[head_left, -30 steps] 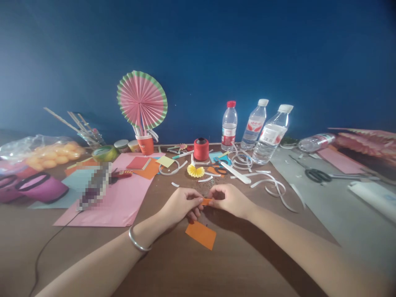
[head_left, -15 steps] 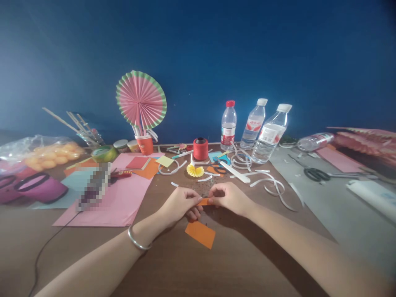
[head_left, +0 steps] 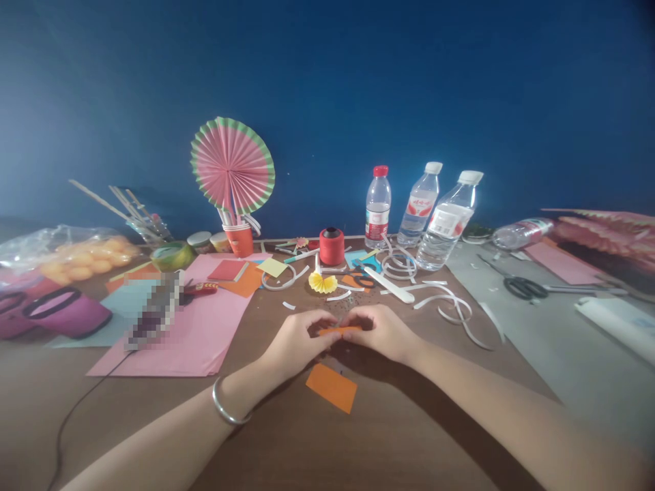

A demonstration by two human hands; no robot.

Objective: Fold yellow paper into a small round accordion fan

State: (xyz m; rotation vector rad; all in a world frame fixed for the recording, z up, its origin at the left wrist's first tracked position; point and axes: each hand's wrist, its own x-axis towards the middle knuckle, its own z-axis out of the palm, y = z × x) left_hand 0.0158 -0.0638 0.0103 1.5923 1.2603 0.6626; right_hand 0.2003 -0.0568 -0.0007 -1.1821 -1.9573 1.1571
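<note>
Between my two hands is a small strip of orange paper [head_left: 340, 331], seen almost edge-on. My left hand [head_left: 303, 335] pinches its left end, and a silver bangle circles that wrist. Its right end is gripped by the thumb and fingers of my right hand [head_left: 381, 332]. Some fingertips are hidden behind the paper. Just in front of the hands, a flat orange paper piece [head_left: 331, 388] lies on the brown table [head_left: 286, 443]. Beyond them rests a pleated yellow paper fan [head_left: 323, 282], close to a red spool [head_left: 332, 247].
A pink-and-green paper fan [head_left: 233, 166] stands at a red cup [head_left: 239, 241]. Three water bottles [head_left: 420, 206] stand at the back. White strips [head_left: 455, 307] and scissors [head_left: 525, 287] lie to the right. Pink paper sheets [head_left: 194, 341] and a pixelated object [head_left: 156, 310] are on the left.
The orange strip has turned more edge-on, and my fingers have shifted around it, the hands drawing slightly closer together. The flat orange piece stays put.
</note>
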